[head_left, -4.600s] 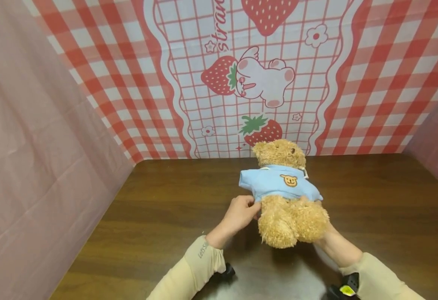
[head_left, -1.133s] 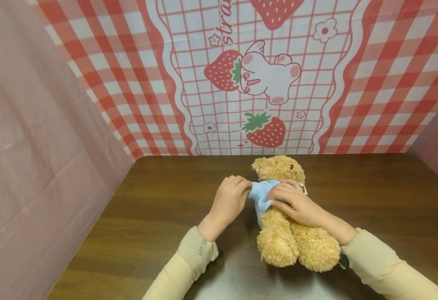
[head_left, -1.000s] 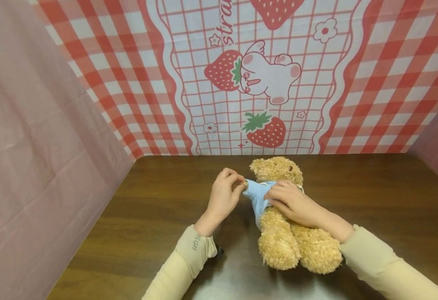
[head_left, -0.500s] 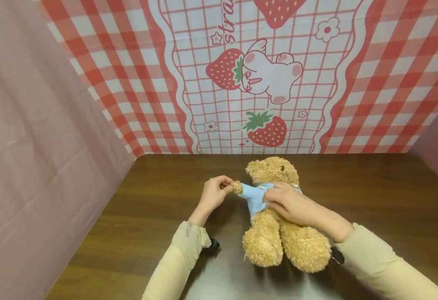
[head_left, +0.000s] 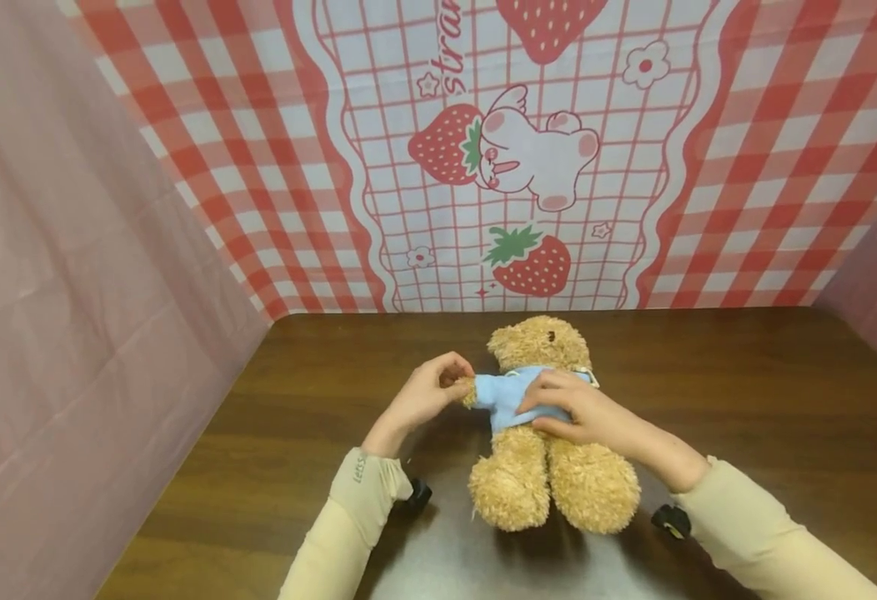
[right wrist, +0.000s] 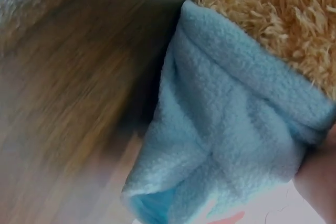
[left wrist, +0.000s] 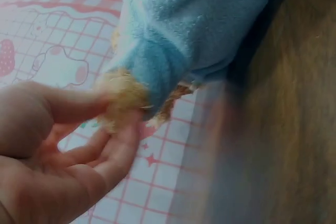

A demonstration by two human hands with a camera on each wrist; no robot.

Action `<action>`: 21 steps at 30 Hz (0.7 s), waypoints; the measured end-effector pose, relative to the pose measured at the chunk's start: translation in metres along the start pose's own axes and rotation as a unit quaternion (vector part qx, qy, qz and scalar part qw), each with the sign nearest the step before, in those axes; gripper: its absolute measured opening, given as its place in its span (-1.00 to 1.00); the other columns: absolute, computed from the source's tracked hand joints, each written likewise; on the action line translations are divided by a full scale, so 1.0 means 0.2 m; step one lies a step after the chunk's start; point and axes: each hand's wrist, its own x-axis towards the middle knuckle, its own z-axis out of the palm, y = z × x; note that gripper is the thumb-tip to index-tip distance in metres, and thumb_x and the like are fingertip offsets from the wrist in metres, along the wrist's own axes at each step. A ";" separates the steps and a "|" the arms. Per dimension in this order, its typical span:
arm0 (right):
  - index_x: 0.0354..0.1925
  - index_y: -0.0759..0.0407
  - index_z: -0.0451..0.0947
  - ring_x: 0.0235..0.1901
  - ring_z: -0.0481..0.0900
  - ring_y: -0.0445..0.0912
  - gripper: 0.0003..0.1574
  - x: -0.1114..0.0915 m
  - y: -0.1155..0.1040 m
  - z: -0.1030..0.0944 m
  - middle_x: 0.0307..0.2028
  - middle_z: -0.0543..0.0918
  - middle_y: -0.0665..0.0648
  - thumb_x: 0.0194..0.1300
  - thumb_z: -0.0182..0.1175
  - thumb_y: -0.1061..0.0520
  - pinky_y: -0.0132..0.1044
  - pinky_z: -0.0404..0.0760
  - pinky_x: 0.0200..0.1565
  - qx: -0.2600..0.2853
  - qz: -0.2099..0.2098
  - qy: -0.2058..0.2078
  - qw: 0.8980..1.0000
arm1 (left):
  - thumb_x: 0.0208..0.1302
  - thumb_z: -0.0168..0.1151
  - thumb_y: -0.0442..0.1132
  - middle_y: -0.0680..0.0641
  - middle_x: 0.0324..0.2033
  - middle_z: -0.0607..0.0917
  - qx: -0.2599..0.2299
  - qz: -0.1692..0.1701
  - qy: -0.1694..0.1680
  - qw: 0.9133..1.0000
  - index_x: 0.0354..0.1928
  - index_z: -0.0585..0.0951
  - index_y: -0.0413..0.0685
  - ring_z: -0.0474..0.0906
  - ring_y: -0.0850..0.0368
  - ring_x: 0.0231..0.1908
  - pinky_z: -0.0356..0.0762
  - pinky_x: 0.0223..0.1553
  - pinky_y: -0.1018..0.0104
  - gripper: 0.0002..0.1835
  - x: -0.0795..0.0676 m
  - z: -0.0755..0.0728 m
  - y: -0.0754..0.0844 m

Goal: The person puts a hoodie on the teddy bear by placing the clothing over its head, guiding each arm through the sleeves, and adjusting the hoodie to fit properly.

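Observation:
A curly tan teddy bear (head_left: 513,483) in a light blue shirt (head_left: 509,390) leans back over the table, feet towards me. My left hand (head_left: 427,392) pinches the paw (left wrist: 123,98) at the end of its sleeve, between thumb and fingertips. Across the shirt front lies my right hand (head_left: 581,408), fingers bent over the bear's body and thumb near the hem; it covers the printed bear face. In the right wrist view the other sleeve (right wrist: 157,203) shows an opening with no paw visible in it.
The dark brown wooden table (head_left: 318,367) ends at a wall cloth (head_left: 378,167) with red checks and strawberries. Pink curtains (head_left: 93,292) hang at the sides. A black wrist camera (head_left: 671,522) sits under the right cuff.
My left hand went from the shirt's lower side to the sleeve end, where the paw now shows. My right hand came round onto the shirt front. The bear shifted slightly left.

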 end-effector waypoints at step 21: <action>-0.10 0.07 0.59 -0.07 0.51 -0.14 -0.71 -0.13 -0.13 -0.12 -0.10 0.59 0.02 0.22 0.12 0.28 -0.56 0.38 -0.07 -0.049 0.268 0.088 0.958 | 0.24 0.11 0.01 -0.01 -0.28 0.59 0.009 -0.024 -0.042 0.999 -0.03 0.51 -0.05 0.48 0.25 -0.36 0.46 -0.31 0.38 -0.64 -0.02 0.09 0.05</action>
